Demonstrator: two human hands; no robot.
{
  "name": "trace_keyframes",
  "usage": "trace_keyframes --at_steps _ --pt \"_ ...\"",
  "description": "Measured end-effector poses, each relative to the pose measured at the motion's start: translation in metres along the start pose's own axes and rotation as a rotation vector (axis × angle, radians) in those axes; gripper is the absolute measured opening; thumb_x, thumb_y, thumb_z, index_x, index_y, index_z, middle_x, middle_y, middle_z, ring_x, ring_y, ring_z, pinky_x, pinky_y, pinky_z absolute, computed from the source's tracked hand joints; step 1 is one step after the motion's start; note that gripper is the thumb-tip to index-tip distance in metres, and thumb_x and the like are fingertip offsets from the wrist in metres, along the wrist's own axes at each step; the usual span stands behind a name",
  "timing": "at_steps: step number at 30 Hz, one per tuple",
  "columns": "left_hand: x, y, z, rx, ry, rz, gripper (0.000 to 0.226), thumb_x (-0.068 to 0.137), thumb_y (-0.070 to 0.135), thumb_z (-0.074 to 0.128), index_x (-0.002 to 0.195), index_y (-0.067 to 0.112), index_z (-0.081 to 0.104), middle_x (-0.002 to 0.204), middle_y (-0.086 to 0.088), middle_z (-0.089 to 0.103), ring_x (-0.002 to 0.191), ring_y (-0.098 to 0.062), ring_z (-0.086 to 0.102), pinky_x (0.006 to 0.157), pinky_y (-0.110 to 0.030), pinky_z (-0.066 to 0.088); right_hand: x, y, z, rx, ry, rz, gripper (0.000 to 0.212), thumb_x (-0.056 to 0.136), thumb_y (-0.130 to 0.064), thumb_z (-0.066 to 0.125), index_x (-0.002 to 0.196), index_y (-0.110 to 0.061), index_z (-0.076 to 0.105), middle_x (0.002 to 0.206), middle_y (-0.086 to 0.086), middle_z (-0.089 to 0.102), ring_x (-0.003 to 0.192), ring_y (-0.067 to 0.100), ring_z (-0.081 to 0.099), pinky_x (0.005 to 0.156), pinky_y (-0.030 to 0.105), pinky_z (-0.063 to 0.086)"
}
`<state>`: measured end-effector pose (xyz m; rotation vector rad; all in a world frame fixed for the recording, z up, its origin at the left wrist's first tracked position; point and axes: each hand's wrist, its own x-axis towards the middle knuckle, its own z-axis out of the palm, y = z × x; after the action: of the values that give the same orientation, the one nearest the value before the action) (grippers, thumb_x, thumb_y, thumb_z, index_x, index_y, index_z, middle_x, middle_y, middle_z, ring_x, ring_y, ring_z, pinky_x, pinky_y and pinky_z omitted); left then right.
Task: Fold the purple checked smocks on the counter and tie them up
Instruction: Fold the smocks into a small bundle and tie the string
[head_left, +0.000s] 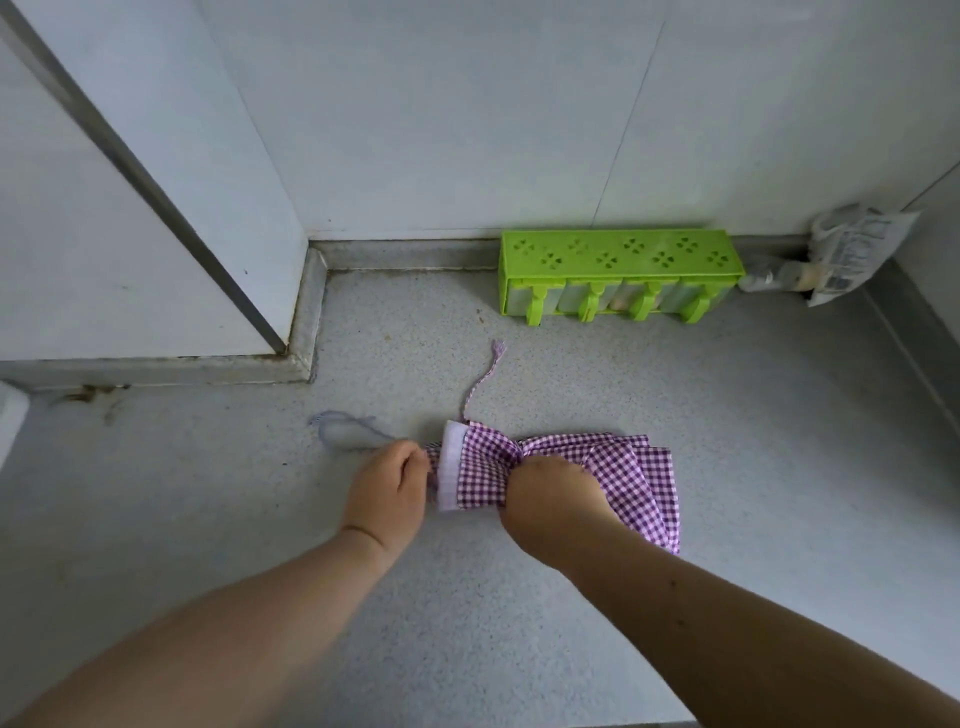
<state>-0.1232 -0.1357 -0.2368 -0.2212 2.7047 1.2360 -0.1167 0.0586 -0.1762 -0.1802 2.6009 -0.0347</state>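
Both hands worked at one bundle near the middle of the speckled grey tabletop (623, 415). At about 7 o'clock from the bundle, the left hand (387, 491) had its fingers curled in, pinching the checked strip that stuck out of the bundle's left end. The right hand (550, 501), coming in from 5 o'clock, was closed on the gathered waist of the purple checked smock (613, 470), its fingertips hidden in the cloth (so exactly how they gripped I cannot tell).

That smock lay folded into a narrow bundle running from 9 to 3 o'clock, cinched at its middle, with a pale lilac band (451, 467) across its left end and loose pleats fanning out to the right beyond the right wrist. One twisted purple-and-white tie string (480, 382) trailed away from the bundle's top left corner toward 12 o'clock, ending in a frayed tip. A thin pale thread (343, 431) looped on the surface at 10 o'clock, just beyond the left hand.

Farther back, at 1 o'clock, a bright green plastic holder (618, 254) with clover-shaped cut-outs stood against the white wall (467, 104). A crumpled printed plastic bag (852, 249) sat in the corner at 2 o'clock, beside the holder's right end.
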Motion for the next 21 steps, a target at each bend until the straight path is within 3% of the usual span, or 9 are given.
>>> trace_keyframes --at_steps 3,5,7,10,12,14,17,21 --pt "-0.009 0.001 0.002 -0.049 -0.123 -0.154 0.039 0.103 0.016 0.048 0.066 0.022 0.057 0.059 0.002 0.058 0.058 -0.017 0.052 0.059 -0.031 0.039 0.001 0.016 -0.024 0.240 -0.078 0.031 0.037 0.105 -0.034 0.041 0.123 -0.013 0.066 0.119 0.010 0.069 0.103 0.025 0.065 0.093 0.037 0.052" --pt "-0.004 0.012 0.011 -0.316 -0.197 -0.321 0.042 0.107 0.023 0.046 0.071 0.016 0.067 0.059 -0.001 0.064 0.060 -0.022 0.056 0.068 -0.037 0.046 -0.004 0.029 -0.039 0.342 -0.133 0.035 0.038 0.105 -0.041 0.039 0.116 -0.017 0.066 0.111 0.007 0.070 0.096 0.021 0.063 0.086 0.032 0.049" --pt "0.007 0.029 0.019 -0.545 -0.276 -0.448 0.048 0.111 0.039 0.038 0.091 0.013 0.073 0.077 -0.006 0.073 0.071 -0.024 0.065 0.075 -0.042 0.051 -0.011 0.039 -0.050 0.434 -0.175 0.051 0.039 0.107 -0.041 0.037 0.116 -0.017 0.066 0.111 0.005 0.070 0.099 0.021 0.065 0.089 0.033 0.051" --pt "0.022 0.056 0.021 -0.816 -0.458 -0.511 0.063 0.106 0.065 0.027 0.128 0.023 0.069 0.120 -0.008 0.076 0.113 -0.028 0.071 0.098 -0.044 0.056 -0.019 0.052 -0.056 0.626 -0.176 0.087 0.039 0.106 -0.033 0.039 0.119 -0.009 0.067 0.115 0.009 0.072 0.101 0.020 0.067 0.094 0.035 0.054" --pt "0.026 0.071 0.021 -0.978 -0.532 -0.582 0.066 0.105 0.065 0.031 0.135 0.021 0.069 0.132 -0.010 0.073 0.126 -0.031 0.066 0.107 -0.047 0.051 -0.025 0.059 -0.058 0.804 -0.169 0.119 0.028 0.103 -0.030 0.044 0.106 -0.014 0.067 0.108 0.006 0.071 0.098 0.018 0.066 0.092 0.035 0.053" --pt "0.029 0.080 0.024 -1.040 -0.525 -0.591 0.060 0.106 0.057 0.040 0.132 0.013 0.072 0.131 -0.013 0.073 0.124 -0.033 0.068 0.110 -0.049 0.049 -0.030 0.064 -0.054 1.001 -0.174 0.152 0.016 0.099 -0.033 0.049 0.100 -0.023 0.062 0.107 0.000 0.070 0.101 0.019 0.066 0.096 0.037 0.052" --pt "0.030 0.085 0.030 -1.027 -0.424 -0.620 0.051 0.107 0.047 0.046 0.122 0.009 0.076 0.119 -0.014 0.078 0.114 -0.034 0.073 0.106 -0.050 0.052 -0.033 0.073 -0.046 1.250 -0.141 0.240 0.038 0.089 -0.040 0.055 0.121 -0.019 0.056 0.117 0.001 0.068 0.108 0.023 0.065 0.100 0.041 0.050" --pt "0.025 0.074 0.045 -0.978 -0.293 -0.687 0.040 0.109 0.036 0.041 0.112 0.013 0.074 0.109 -0.011 0.080 0.087 -0.024 0.071 0.074 -0.036 0.052 -0.033 0.082 -0.037 1.649 -0.020 0.367 0.019 0.101 -0.019 0.043 0.112 -0.018 0.058 0.120 0.011 0.069 0.112 0.031 0.065 0.106 0.049 0.047"
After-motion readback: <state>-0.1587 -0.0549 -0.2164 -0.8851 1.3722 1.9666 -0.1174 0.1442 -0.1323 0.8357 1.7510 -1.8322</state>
